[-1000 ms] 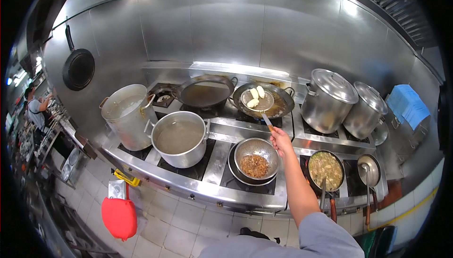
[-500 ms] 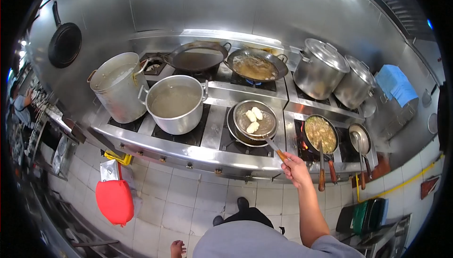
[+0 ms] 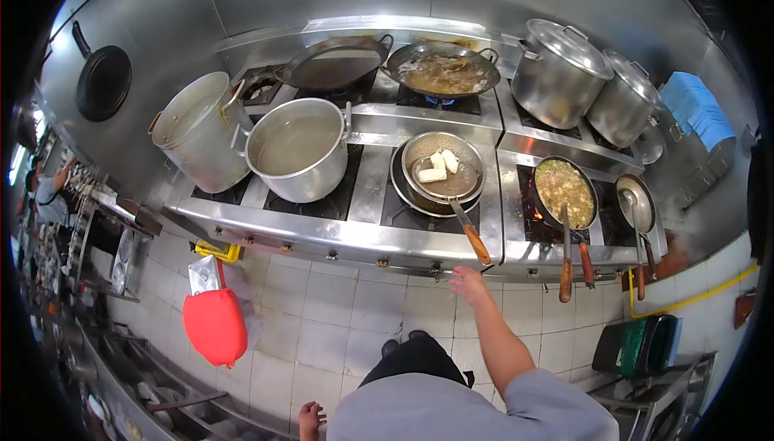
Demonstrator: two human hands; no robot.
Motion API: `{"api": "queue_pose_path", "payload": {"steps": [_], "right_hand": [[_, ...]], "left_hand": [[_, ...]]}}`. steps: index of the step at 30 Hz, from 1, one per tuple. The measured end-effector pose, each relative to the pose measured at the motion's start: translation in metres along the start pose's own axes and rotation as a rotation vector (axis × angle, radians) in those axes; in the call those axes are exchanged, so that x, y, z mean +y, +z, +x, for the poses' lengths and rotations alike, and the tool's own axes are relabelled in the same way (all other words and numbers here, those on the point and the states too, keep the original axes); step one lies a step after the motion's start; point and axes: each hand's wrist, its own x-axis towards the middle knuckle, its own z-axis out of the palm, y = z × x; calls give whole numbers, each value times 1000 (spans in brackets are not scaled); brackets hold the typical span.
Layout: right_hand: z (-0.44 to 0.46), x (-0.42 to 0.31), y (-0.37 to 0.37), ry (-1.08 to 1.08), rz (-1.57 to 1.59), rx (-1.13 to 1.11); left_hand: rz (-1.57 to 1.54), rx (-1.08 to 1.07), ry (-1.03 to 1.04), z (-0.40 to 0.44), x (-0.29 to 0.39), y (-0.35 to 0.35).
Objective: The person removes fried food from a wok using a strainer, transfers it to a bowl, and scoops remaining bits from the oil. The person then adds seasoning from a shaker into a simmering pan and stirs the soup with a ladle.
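Observation:
A perforated skimmer with a wooden handle rests over a pan on the front burner. Several pale, chunky pieces of food lie in its bowl. Just below the handle's end is my right hand, apart from it and holding nothing, its fingers loosely spread. My left hand hangs low beside my body, well away from the stove, with loosely bent fingers and nothing visible in it. To the right, a frying pan of chopped food has a wooden-handled utensil lying in it.
A large pot and a taller pot stand on the left. Behind, a wok bubbles over a blue flame beside another wok. Lidded pots are at back right. Flames show beside the frying pan. A red-covered item stands on the floor.
My right hand has let go of the skimmer's handle and drawn back from it. The skimmer stays over the pan, and the food pieces in it have shifted. The camera view has moved slightly.

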Motion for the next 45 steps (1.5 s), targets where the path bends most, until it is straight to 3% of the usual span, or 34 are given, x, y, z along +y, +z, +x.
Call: {"api": "queue_pose_path", "payload": {"steps": [1,3,5,10,13,33,45], "right_hand": [[25,26,3,13,-2,-9],[65,67,9,17,-123,266],[70,76,26,19,-83,283],[81,84,48,69,18,191],[79,82,52,95,122,205],[88,74,33,187,251,68],[87,57,29,245,97,32]], "left_hand": [[42,3,8,-9,-7,-3],[166,12,158,2,-64,-30],[359,38,345,17,-116,-63],[185,140,9,-50,-117,-37],[133,167,-52,-65,-118,-24],[53,219,-124,-101,-120,27],[-25,276,-145,-122,-136,49]]}}
